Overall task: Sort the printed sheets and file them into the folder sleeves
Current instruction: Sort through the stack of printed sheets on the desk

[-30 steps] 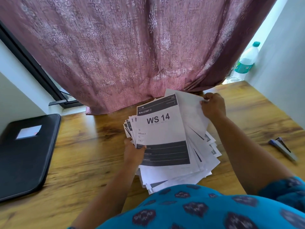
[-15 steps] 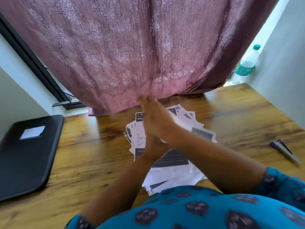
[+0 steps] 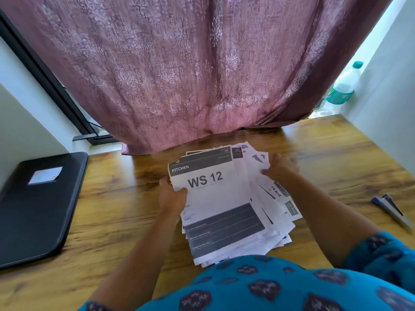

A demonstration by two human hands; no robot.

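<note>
A fanned stack of printed sheets (image 3: 224,212), topped by one headed "KITCHEN" and "WS 12", is held over the middle of the wooden table (image 3: 116,212). Its left edge is pinched by the left hand (image 3: 171,197), thumb on top, while its right side is gripped by the curled fingers of the right hand (image 3: 279,168). A closed black folder (image 3: 38,205) is seen at the table's left, a stapler (image 3: 389,208) at its right, and a plastic bottle (image 3: 343,86) beside the purple curtain (image 3: 190,70).
</note>
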